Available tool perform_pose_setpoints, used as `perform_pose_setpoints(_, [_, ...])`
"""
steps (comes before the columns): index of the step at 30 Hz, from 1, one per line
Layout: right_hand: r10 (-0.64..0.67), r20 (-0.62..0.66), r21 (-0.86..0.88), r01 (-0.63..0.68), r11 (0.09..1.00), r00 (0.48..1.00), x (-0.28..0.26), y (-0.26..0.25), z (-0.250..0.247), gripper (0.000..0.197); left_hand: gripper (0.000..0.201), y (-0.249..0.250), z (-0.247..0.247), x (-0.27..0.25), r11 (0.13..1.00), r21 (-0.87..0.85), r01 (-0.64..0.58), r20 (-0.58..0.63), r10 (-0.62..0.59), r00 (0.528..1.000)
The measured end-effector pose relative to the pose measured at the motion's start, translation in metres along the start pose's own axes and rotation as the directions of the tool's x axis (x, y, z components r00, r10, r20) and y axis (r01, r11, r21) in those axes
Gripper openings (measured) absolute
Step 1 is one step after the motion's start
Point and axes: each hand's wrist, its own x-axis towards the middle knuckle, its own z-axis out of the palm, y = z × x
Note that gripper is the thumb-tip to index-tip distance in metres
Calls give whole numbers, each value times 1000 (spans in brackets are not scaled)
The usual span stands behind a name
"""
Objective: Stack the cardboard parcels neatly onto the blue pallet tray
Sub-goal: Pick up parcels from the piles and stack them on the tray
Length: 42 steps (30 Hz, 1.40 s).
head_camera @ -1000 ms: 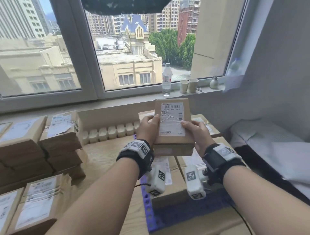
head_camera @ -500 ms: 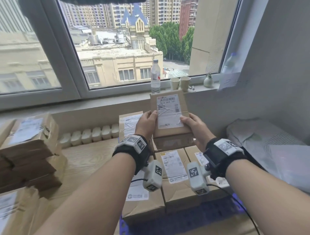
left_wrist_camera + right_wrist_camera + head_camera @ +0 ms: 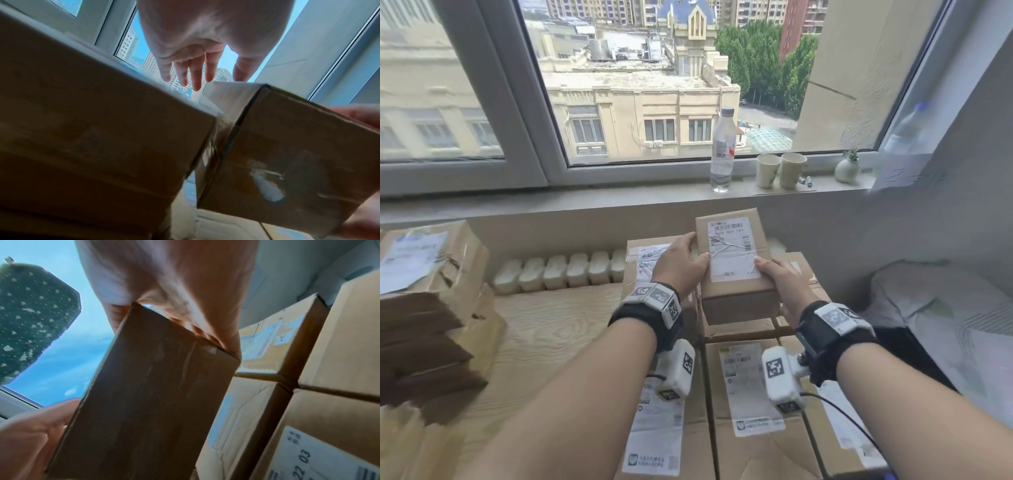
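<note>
A brown cardboard parcel (image 3: 736, 301) with a white label is tilted low over the back row of parcels, touching or just above the one beneath. My right hand (image 3: 779, 279) grips its right edge, thumb on the label and fingers round the far side (image 3: 180, 321). My left hand (image 3: 686, 255) lies at the parcel's left side, thumb tip on the label; in the left wrist view its fingers (image 3: 195, 73) are straight and spread beside the parcel (image 3: 287, 154). Labelled parcels (image 3: 746, 394) cover the blue pallet tray, of which only a sliver (image 3: 891, 476) shows.
More parcels (image 3: 431, 291) are stacked on the wooden table (image 3: 544, 325) at the left. White foam blocks (image 3: 558, 270) line the wall. On the window sill stand a bottle (image 3: 722, 150), two paper cups (image 3: 780, 169) and a small vase (image 3: 847, 168). White bedding (image 3: 945, 325) lies at the right.
Both hands have carried the parcel down and away from me toward the back row. My left fingers have come out from under it and straightened alongside it.
</note>
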Motion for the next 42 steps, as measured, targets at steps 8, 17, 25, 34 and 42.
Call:
perform_pose_setpoints(8, [99,24,31,-99,995,995,28,24,6,71,52,-18,19,14,960,262,-94,48,84,995])
perform_pose_setpoints(17, [85,32,-45,-84,995,996,32,23,4,13,54,-18,22,11,954,279,-108,17,107,994])
perform_pose_setpoints(25, [1,-15,-287,-5,958,1000,33,17,7,25,52,-16,23,7,960,262,-94,-20,103,995])
perform_pose_setpoints(34, [-68,-19,-542,47,839,998,18,7,11,47,50,-15,24,4,947,296,-122,28,119,993])
perform_pose_setpoints(42, [-239,-37,-663,155,733,970,-14,0,0,51,56,5,18,-22,927,341,-155,60,144,988])
